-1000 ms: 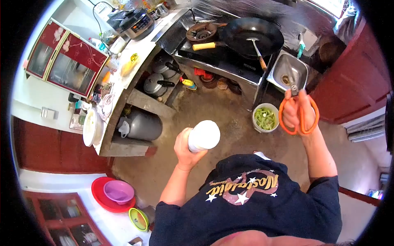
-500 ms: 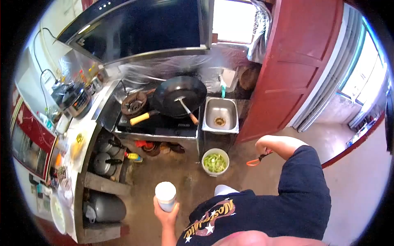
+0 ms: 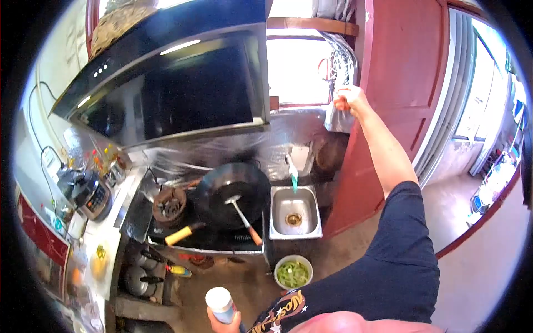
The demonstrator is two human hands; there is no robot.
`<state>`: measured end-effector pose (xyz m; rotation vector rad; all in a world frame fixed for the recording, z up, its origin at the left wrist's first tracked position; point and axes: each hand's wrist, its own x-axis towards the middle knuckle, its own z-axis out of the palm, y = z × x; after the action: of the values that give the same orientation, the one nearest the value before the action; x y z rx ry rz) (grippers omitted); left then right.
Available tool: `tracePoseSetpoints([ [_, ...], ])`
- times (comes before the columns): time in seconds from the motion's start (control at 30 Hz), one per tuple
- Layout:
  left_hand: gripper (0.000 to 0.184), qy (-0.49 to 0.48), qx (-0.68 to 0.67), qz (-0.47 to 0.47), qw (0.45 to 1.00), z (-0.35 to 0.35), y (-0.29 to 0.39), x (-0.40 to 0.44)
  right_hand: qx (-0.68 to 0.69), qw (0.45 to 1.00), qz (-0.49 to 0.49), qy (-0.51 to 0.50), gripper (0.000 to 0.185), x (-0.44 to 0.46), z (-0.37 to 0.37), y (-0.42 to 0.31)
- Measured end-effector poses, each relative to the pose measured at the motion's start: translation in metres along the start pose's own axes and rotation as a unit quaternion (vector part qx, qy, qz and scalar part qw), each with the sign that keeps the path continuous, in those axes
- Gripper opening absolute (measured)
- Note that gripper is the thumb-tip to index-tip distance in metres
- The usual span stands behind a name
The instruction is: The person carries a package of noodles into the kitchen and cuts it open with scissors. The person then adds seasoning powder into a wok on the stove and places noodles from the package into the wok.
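My left hand is wrapped round an upright canister with a white top and a bluish-grey lower part, low in the view above the floor. My right hand is raised in front of the window edge, its fingers closed. Just beyond those fingers shows a thin red-orange loop, part of a small tool whose kind I cannot make out. The glare of the window hides whether the fingers still grip it.
On the black stove stand a wok with a spatula and a yellow-handled utensil. A steel sink is to the right, with a bucket of green vegetable pieces below. The range hood overhangs the stove; a red door stands right.
My right hand has risen from beside my body to the window, and the orange loop has come up too. The view has tilted upward. My left hand keeps hold of the canister.
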<state>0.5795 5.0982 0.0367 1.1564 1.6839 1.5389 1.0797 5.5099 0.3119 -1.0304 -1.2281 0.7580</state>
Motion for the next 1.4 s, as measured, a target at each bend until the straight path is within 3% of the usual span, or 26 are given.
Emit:
tracePoseSetpoints([
  [0.07,0.048,-0.013,0.061,-0.027,0.998,0.014,0.037,0.015,0.042,0.995,-0.027,0.088,0.016,0.049,0.003,-0.01],
  [0.13,0.056,-0.019,0.06,-0.001,0.998,0.026,0.037,0.036,0.066,0.987,-0.048,0.14,0.015,0.085,0.003,-0.013],
  [0.33,0.052,-0.076,0.142,-0.019,0.987,0.057,0.105,0.075,0.192,0.951,-0.059,0.236,0.011,0.167,-0.016,0.038],
  [0.4,0.051,-0.054,0.183,0.001,0.982,0.064,0.089,0.08,0.205,0.94,-0.037,0.269,0.01,0.161,-0.005,0.042],
  [0.47,0.05,-0.032,0.224,0.021,0.974,0.069,0.084,0.086,0.174,0.952,-0.058,0.244,0.008,0.164,0.0,0.053],
  [0.6,0.058,-0.014,0.152,0.008,0.988,0.076,0.062,0.093,0.198,0.962,-0.061,0.175,0.004,0.188,-0.008,0.083],
  [0.67,0.063,-0.001,0.105,-0.001,0.994,0.075,0.043,0.096,0.129,0.968,-0.037,0.211,0.006,0.2,-0.013,0.092],
  [0.7,0.066,0.007,0.085,-0.008,0.996,0.074,0.03,0.096,0.037,0.971,-0.046,0.231,0.01,0.191,-0.009,0.084],
  [0.73,0.069,0.013,0.063,-0.014,0.998,0.074,0.017,0.095,-0.157,0.959,-0.063,0.228,0.012,0.204,-0.018,0.094],
  [0.77,0.072,0.02,0.043,-0.022,0.999,0.073,0.001,0.094,-0.343,0.905,-0.08,0.238,0.017,0.219,-0.029,0.105],
  [0.8,0.075,0.024,0.023,-0.032,0.999,0.072,-0.016,0.093,-0.439,0.86,-0.111,0.237,0.021,0.195,-0.02,0.091],
  [0.87,0.081,0.028,-0.008,-0.044,0.999,0.067,-0.048,0.092,-0.477,0.837,-0.064,0.262,0.029,0.217,-0.036,0.124],
  [0.9,0.075,0.06,-0.038,0.016,0.997,0.074,-0.01,0.097,-0.624,0.761,-0.106,0.143,0.03,0.225,-0.055,0.139],
  [0.93,0.074,0.107,0.06,0.062,0.991,0.078,-0.011,0.098,-0.577,0.796,-0.015,0.184,0.032,0.249,-0.08,0.167],
  [0.97,0.072,0.073,-0.05,-0.022,0.996,0.08,0.007,0.101,-0.712,0.66,-0.126,0.203,0.023,0.246,-0.088,0.175],
  [1.0,0.072,0.039,-0.089,-0.054,0.994,0.077,0.017,0.105,-0.735,0.62,-0.227,0.154,0.019,0.273,-0.112,0.198],
  [1.03,0.072,0.05,0.023,-0.016,0.998,0.074,0.028,0.106,-0.752,0.562,-0.326,0.11,0.015,0.297,-0.134,0.219],
  [1.07,0.074,0.047,-0.005,0.001,0.999,0.067,0.009,0.105,-0.723,0.613,-0.312,0.062,0.018,0.272,-0.102,0.2],
  [1.1,0.077,0.058,0.029,-0.029,0.997,0.065,0.019,0.103,-0.648,0.713,-0.269,-0.004,0.021,0.217,-0.046,0.168],
  [1.17,0.079,0.03,0.045,0.007,0.998,0.054,0.039,0.107,-0.446,0.878,-0.148,-0.094,0.03,0.088,0.09,0.084],
  [1.2,0.079,0.011,0.045,0.024,0.999,0.049,0.043,0.105,-0.265,0.933,-0.095,-0.225,0.024,0.027,0.133,0.065],
  [1.23,0.079,0.023,0.047,0.018,0.998,0.044,0.041,0.101,-0.257,0.9,-0.192,-0.295,0.02,-0.036,0.174,0.048],
  [1.27,0.08,0.005,0.028,0.023,0.999,0.039,0.041,0.097,-0.186,0.902,-0.124,-0.37,0.02,-0.095,0.207,0.025],
  [1.33,0.08,-0.014,0.012,0.037,0.999,0.029,0.042,0.09,-0.143,0.813,-0.191,-0.53,0.023,-0.166,0.251,0.028],
  [1.4,0.081,-0.025,0.001,0.018,1.0,0.027,0.045,0.084,-0.061,0.765,-0.17,-0.619,0.028,-0.211,0.283,0.032],
])
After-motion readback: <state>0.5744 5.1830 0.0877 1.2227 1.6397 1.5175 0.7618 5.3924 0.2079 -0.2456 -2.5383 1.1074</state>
